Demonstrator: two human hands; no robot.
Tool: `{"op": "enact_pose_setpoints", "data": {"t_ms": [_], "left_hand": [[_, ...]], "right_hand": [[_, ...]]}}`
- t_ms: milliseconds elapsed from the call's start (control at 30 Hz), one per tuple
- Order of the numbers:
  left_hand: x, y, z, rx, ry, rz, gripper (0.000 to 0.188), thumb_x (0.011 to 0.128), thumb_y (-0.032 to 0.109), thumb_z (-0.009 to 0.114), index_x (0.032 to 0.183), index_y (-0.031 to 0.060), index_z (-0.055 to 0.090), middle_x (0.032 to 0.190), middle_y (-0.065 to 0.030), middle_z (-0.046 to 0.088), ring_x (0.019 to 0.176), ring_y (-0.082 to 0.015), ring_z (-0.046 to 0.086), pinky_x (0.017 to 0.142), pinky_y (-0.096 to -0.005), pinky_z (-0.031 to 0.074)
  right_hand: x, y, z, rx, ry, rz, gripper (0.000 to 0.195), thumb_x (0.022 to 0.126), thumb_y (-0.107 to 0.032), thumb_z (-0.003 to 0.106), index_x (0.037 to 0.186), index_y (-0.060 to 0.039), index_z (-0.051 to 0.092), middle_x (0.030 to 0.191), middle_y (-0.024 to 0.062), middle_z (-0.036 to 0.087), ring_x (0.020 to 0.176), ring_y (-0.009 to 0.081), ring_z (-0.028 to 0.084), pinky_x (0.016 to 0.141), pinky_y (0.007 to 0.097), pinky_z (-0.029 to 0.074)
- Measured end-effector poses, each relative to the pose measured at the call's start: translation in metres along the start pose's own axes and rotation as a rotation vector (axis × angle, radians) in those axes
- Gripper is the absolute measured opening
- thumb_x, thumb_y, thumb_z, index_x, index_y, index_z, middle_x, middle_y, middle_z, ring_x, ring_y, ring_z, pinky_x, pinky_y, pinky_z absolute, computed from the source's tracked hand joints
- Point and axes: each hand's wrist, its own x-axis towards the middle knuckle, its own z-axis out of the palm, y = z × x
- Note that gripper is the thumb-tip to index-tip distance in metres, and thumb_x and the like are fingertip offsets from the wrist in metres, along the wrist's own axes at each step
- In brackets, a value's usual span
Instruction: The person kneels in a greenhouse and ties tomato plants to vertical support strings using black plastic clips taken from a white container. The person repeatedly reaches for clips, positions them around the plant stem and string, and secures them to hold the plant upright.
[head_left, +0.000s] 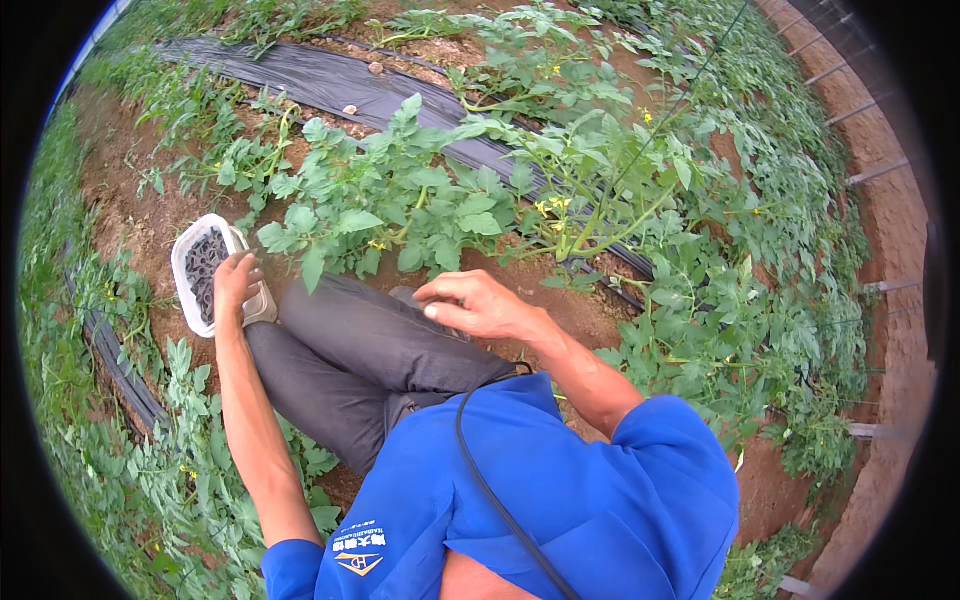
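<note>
A white plastic tub (180, 262) stands on the soil at the left, tilted a little and holding many small black ring-shaped pieces (204, 271). Over its right side is my left hand (237, 283), fingers bent near the rim; whether they grip anything is hidden. My right hand (476, 301) hovers beyond my thigh, thumb and forefinger slightly apart, with nothing visible in it. Just past it grow a leafy tomato plant (420, 199) and, to the right, a thick-stemmed one (581, 232) with yellow flowers (553, 204).
A thin green string (679, 101) runs up from the right-hand plant. Black plastic film (337, 79) covers a strip behind the plants, with a dark drip hose (619, 292) near the stems. My bent legs (375, 337) fill the middle. An earthen wall (892, 315) rises far right.
</note>
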Motion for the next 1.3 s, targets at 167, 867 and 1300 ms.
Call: {"op": "enact_pose_setpoints", "data": {"t_ms": [167, 867, 1300], "left_hand": [[0.012, -0.003, 0.015, 0.473, -0.011, 0.162, 0.039, 0.092, 0.027, 0.063, 0.122, 0.001, 0.066, 0.094, -0.0106, 0.072, 0.077, -0.0171, 0.069, 0.061, -0.0302, 0.054], [-0.017, 0.124, 0.017, -1.302, 0.185, 0.32, 0.024, 0.098, 0.01, 0.056, 0.121, 0.0029, 0.056, 0.111, -0.0092, 0.068, 0.089, -0.0158, 0.069, 0.074, -0.0289, 0.057], [0.107, 0.007, 0.003, -0.435, 0.562, -0.15, 0.03, 0.088, 0.006, 0.06, 0.116, -0.0033, 0.065, 0.109, -0.0177, 0.072, 0.099, -0.0251, 0.07, 0.089, -0.0369, 0.054]], "right_hand": [[0.029, -0.045, -0.004, -0.14, 0.119, 0.116, 0.028, 0.094, -0.019, 0.064, 0.113, 0.0005, 0.07, 0.105, 0.0139, 0.072, 0.097, 0.0236, 0.07, 0.084, 0.0374, 0.055], [0.406, -0.066, -0.014, -0.009, -0.032, -0.112, 0.029, 0.099, -0.018, 0.057, 0.118, 0.0019, 0.065, 0.095, 0.0059, 0.072, 0.085, 0.0108, 0.066, 0.071, 0.0259, 0.051], [0.788, -0.158, -0.099, -0.631, 0.11, -0.235, 0.042, 0.088, -0.028, 0.064, 0.119, -0.0003, 0.066, 0.1, 0.0194, 0.073, 0.095, 0.0314, 0.071, 0.086, 0.0404, 0.054]]}}
